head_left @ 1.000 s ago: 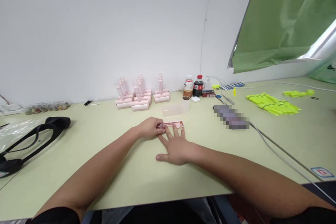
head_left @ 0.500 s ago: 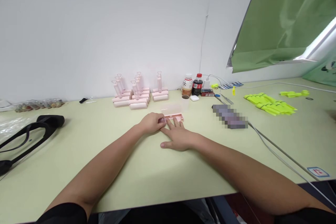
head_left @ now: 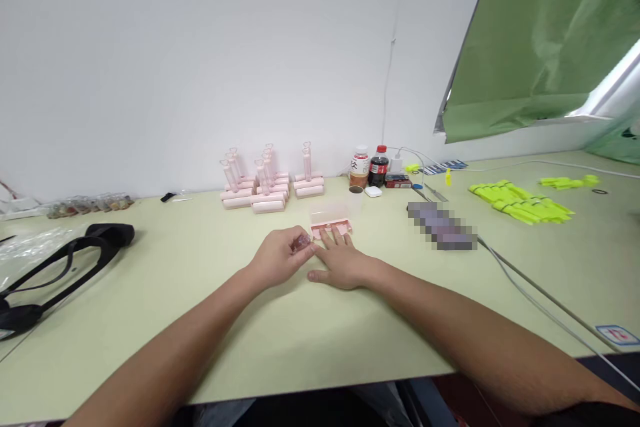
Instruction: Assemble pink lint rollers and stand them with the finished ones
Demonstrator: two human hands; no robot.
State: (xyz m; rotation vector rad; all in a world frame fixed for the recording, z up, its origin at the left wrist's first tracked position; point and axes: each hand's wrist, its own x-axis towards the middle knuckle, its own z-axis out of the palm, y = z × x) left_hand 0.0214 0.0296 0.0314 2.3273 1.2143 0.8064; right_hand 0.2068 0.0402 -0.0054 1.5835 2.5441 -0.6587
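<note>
A small clear purplish piece is pinched between the thumb and fingers of my left hand, just left of an open pink case. The case lies on the table with its translucent lid raised at the back. My right hand rests with spread fingers, the fingertips on the front part of the case and the thumb on the table. What lies under those fingertips is partly hidden.
Behind stand pink cases with clear heart-topped tubes, a clear cup, a juice bottle and a cola bottle. A blurred phone-like object and neon yellow pieces lie right, black goggles-like frame left.
My left hand has drawn back left and toward me from the case, with the clear piece now showing in its fingers. My right hand stays at the case. The view has shifted slightly.
</note>
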